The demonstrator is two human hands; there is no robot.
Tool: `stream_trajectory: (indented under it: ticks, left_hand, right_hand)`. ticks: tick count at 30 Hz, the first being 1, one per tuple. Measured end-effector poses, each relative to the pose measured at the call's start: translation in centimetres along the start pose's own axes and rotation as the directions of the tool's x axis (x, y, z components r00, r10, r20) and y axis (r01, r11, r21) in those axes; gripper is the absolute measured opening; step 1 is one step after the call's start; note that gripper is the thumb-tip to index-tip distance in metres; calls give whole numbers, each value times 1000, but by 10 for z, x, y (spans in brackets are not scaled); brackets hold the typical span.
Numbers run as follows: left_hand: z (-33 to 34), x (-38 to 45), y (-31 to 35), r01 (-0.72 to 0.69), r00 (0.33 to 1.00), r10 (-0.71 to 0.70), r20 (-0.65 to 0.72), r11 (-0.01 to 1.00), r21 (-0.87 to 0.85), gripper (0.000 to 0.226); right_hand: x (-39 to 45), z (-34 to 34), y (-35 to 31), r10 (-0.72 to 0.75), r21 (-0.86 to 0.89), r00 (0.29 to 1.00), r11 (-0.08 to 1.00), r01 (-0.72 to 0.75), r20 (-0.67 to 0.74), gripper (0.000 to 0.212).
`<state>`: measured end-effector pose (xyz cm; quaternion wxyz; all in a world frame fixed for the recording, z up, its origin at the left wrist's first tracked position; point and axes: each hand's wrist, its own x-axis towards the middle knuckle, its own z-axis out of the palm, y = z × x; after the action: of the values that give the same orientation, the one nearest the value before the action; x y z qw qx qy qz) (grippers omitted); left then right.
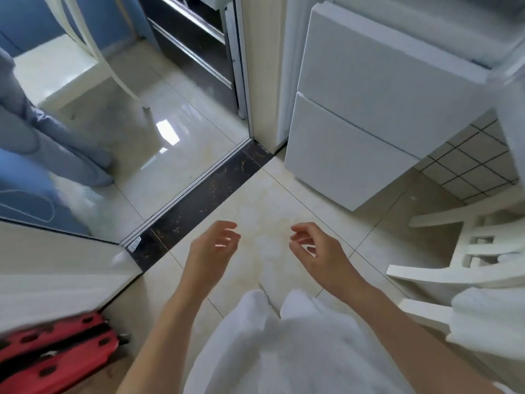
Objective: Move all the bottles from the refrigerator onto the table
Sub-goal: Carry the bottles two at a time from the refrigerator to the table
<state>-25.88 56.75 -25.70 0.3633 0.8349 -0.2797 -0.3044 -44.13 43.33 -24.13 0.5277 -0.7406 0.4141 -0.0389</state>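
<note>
Both sets of fingers loosely curled, nothing in them. Left hand and right hand hang apart over the floor, palms roughly facing each other, bare forearms running back to 6 o'clock.

Directly under them: glossy cream ceramic floor tiles with thin dark grout lines, hard and reflective. My white fabric trousers fill 6 o'clock, soft and matte.

At 10 to 11 o'clock a dark marble-look threshold strip with gold flecks runs diagonally, with a metal sliding-door track beside it. Beyond it is more glossy tile, plus a cream curved chair leg.

At 1 o'clock: white boxy refrigerator with flat smooth door panels. The two lower doors are closed, with a straight seam between them. Its top at 2 o'clock is blurred; can't tell whether that section is open.

At 3 to 4 o'clock: white painted slatted wooden chair with a white cloth on it. At 8 o'clock: red plastic folded item with round holes. Its function is unclear.

Progress: no bottles visible anywhere, and the counter isn't in view, so I can't count what's moved or what's left. With nothing in hand and the refrigerator just ahead, my read is I'm between trips, or haven't started. Contents unseen.
</note>
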Motion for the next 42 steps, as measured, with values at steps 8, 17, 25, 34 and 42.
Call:
stream_trajectory:
  ticks: [8, 17, 25, 34, 42]
  left_hand:
    - [-2, 118, 53, -127, 980, 129, 150, 992, -25, 26]
    - [37, 243, 178, -319, 918, 324, 230, 946, -60, 32]
    - [69, 333, 302, -495, 823, 517, 234, 856, -152, 20]
    - [95, 414, 426, -640, 701, 687, 192, 724, -256, 19]
    - [115, 494, 535, -709, 618, 779, 102, 609, -356, 21]
  right_hand:
    - [59, -34, -25, 96, 115, 969, 991, -71, -230, 28]
    - [152, -137, -53, 78, 177, 883, 984, 6, -462, 27]
    - [218, -247, -95, -36, 94, 768, 988, 124, -639, 28]
    - [283, -345, -134, -61, 59, 562, 979, 193, -825, 29]
    - [350, -432, -169, -96, -19, 366, 978, 208, -926, 29]
